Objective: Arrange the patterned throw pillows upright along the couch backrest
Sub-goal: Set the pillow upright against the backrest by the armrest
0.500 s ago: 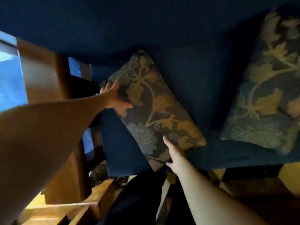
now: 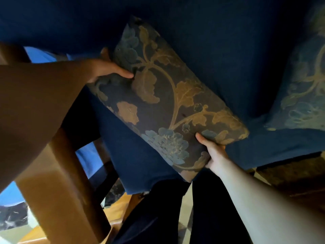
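A dark floral throw pillow (image 2: 163,95) with gold and blue flowers lies tilted across the blue couch seat (image 2: 133,166), its far corner against the blue backrest (image 2: 219,41). My left hand (image 2: 105,67) grips its upper left edge, thumb on the front face. My right hand (image 2: 214,154) grips its lower right edge, thumb on top and fingers underneath. A second floral pillow (image 2: 306,88) leans upright against the backrest at the right, partly cut off by the frame edge.
A wooden armrest post (image 2: 58,187) stands at the couch's left end, close under my left arm. My dark trouser legs (image 2: 158,217) are at the seat's front edge. Patterned floor tiles (image 2: 284,176) show at lower right.
Both hands have closed onto the pillow's edges; before they lay flat against it. The pillow now looks nearer and larger, and the view has shifted closer to the couch.
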